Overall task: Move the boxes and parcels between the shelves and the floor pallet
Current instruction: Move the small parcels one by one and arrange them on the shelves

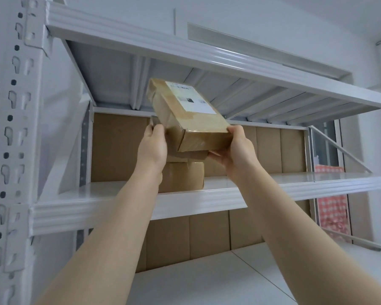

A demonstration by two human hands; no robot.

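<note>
Both my bare arms reach up into a white metal rack (119,208). My left hand (152,146) and right hand (238,153) hold a flat brown cardboard parcel (194,122) between them. The left hand grips its left side, fingers curled round the far edge. The right hand pinches the near right corner, thumb on top and fingers beneath. The parcel is wrapped in clear tape and carries a white printed label (190,96) on its top face. It tilts with its far end raised toward the underside of the upper shelf (185,49).

Just below it, a second box (190,154) lies on a larger bottom box (183,177). The bottom box stands on the white board of the middle shelf (284,180), near its front edge. I cannot tell whether the parcel touches the second box or hangs just above it.

Behind the boxes, plain cardboard panels (119,146) line the back of the rack, at this level and the one below. The lower shelf (229,278) shows as a pale board under my forearms. To the left stands the rack's upright post (15,150), punched with rows of keyhole slots. The wall (273,18) above is white. At far right, beyond the rack, a window frame (339,133) and a red-and-white checked cloth (332,212) are in view.
</note>
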